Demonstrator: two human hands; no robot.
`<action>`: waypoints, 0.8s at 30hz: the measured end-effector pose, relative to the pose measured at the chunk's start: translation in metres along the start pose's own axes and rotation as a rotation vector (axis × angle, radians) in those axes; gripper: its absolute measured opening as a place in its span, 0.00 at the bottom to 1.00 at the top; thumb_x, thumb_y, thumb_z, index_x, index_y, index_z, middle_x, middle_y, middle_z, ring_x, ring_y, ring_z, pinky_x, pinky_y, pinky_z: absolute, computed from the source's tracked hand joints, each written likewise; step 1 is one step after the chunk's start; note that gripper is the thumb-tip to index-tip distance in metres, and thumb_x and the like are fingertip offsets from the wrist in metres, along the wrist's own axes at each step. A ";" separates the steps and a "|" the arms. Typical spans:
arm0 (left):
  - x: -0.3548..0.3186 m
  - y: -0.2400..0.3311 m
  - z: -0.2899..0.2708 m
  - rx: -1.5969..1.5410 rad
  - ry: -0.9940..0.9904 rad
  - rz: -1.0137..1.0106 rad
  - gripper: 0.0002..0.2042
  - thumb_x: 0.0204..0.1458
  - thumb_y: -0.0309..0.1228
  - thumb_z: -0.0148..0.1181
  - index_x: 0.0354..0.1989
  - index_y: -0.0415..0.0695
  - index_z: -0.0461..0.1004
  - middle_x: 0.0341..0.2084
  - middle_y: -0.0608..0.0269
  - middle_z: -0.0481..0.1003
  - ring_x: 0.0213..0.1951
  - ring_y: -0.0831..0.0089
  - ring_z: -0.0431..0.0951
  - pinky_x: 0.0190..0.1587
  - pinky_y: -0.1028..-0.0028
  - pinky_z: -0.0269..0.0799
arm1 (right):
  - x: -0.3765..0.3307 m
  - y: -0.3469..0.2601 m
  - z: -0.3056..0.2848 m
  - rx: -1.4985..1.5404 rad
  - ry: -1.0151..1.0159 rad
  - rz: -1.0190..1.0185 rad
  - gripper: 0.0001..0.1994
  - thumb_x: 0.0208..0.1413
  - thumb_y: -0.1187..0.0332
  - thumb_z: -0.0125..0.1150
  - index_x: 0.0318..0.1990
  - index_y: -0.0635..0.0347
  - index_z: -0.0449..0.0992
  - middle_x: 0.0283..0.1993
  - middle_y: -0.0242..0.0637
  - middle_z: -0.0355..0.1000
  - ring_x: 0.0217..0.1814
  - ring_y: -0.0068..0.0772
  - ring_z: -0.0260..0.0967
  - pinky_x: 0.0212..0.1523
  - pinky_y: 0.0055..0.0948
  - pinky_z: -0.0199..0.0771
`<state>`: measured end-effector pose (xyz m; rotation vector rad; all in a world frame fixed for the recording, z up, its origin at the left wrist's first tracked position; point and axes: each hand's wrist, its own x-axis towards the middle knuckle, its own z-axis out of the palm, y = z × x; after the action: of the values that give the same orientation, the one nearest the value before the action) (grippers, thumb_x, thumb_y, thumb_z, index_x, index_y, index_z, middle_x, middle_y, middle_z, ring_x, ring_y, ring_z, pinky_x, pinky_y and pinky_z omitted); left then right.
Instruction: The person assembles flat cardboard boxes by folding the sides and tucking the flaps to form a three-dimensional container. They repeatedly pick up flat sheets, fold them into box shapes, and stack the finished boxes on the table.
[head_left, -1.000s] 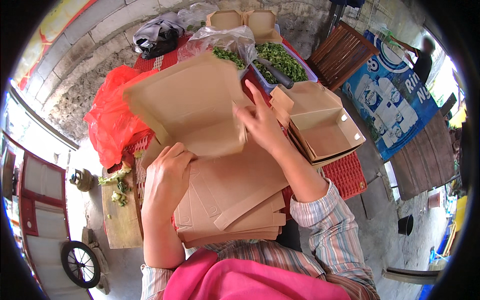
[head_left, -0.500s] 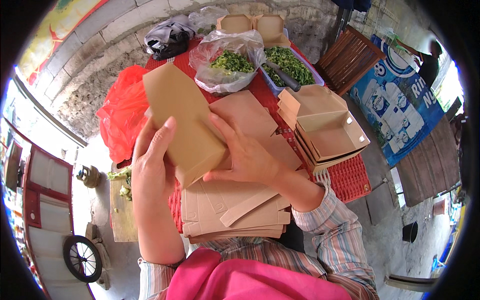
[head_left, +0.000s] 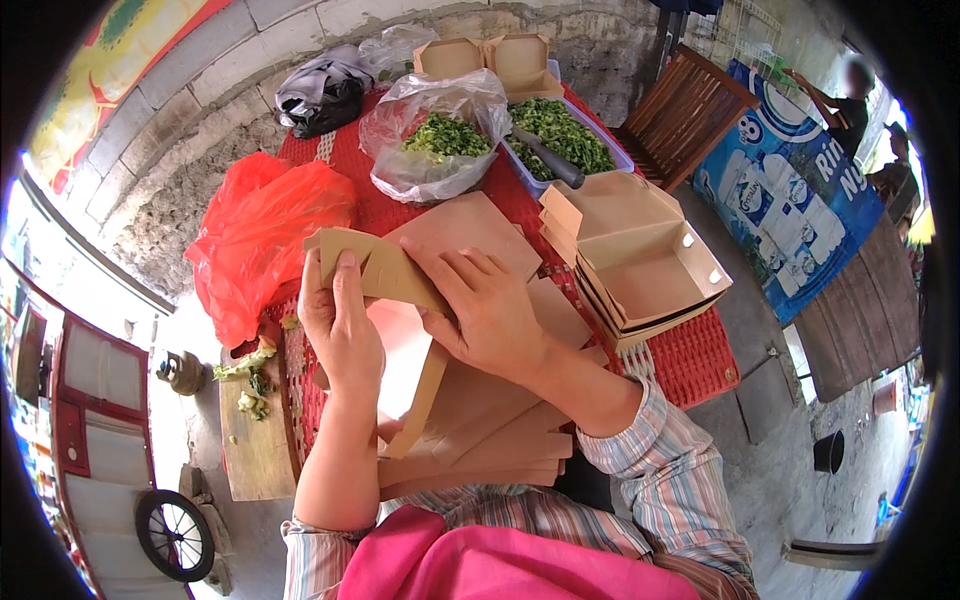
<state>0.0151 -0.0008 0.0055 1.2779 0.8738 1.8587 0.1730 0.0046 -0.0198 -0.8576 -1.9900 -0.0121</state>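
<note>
A brown cardboard food box [head_left: 418, 388], partly folded, is tilted between my hands above the table. My left hand [head_left: 343, 325] pinches its far left corner flap, thumb on top. Across its far right corner lies my right hand [head_left: 485, 305], fingers and thumb closed on the cardboard. The box's pale inside shows between my wrists. Beneath it rests a pile of flat cardboard blanks [head_left: 490, 450]. Right of my hands stands a stack of folded boxes [head_left: 650, 285], the top one with its lid up.
The table has a red woven cover [head_left: 690, 355]. Farther back are a clear bag [head_left: 440, 150] of chopped greens, a blue tub [head_left: 560, 145] of greens with a dark-handled knife, and open boxes. A red plastic bag [head_left: 265, 240] lies left, near a wooden board [head_left: 255, 455]. A wooden chair [head_left: 685, 110] stands back right.
The box has been turned from its plain outer side so its pale inside shows. My left hand has shifted onto a corner flap, and my right hand has moved slightly.
</note>
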 end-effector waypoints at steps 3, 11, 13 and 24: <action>-0.004 -0.006 -0.001 -0.049 0.078 -0.044 0.09 0.65 0.25 0.49 0.46 0.33 0.72 0.38 0.64 0.76 0.36 0.80 0.75 0.44 0.77 0.74 | 0.003 -0.008 -0.003 -0.029 0.084 -0.039 0.31 0.50 0.64 0.64 0.64 0.62 0.66 0.46 0.44 0.72 0.42 0.48 0.70 0.44 0.41 0.73; -0.010 -0.005 0.004 0.160 -0.011 0.058 0.08 0.63 0.22 0.51 0.45 0.30 0.72 0.34 0.64 0.77 0.36 0.79 0.77 0.42 0.78 0.74 | 0.003 0.006 0.001 -0.037 0.214 -0.056 0.20 0.49 0.75 0.64 0.52 0.63 0.73 0.38 0.40 0.74 0.36 0.40 0.73 0.35 0.36 0.75; -0.013 -0.008 0.000 0.286 -0.028 0.083 0.07 0.62 0.22 0.53 0.44 0.31 0.74 0.32 0.66 0.77 0.35 0.80 0.76 0.39 0.78 0.73 | 0.002 0.003 -0.001 -0.033 0.200 0.033 0.16 0.51 0.75 0.63 0.49 0.63 0.73 0.31 0.39 0.73 0.30 0.39 0.73 0.31 0.36 0.74; -0.012 -0.026 -0.003 0.492 -0.097 -0.007 0.05 0.54 0.23 0.65 0.37 0.35 0.80 0.29 0.68 0.79 0.31 0.85 0.73 0.34 0.82 0.69 | -0.001 0.009 0.008 0.211 0.184 0.295 0.05 0.61 0.74 0.58 0.43 0.62 0.71 0.26 0.41 0.71 0.27 0.42 0.74 0.24 0.36 0.71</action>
<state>0.0199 0.0019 -0.0227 1.6358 1.3320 1.6124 0.1719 0.0134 -0.0279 -0.9665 -1.6457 0.2739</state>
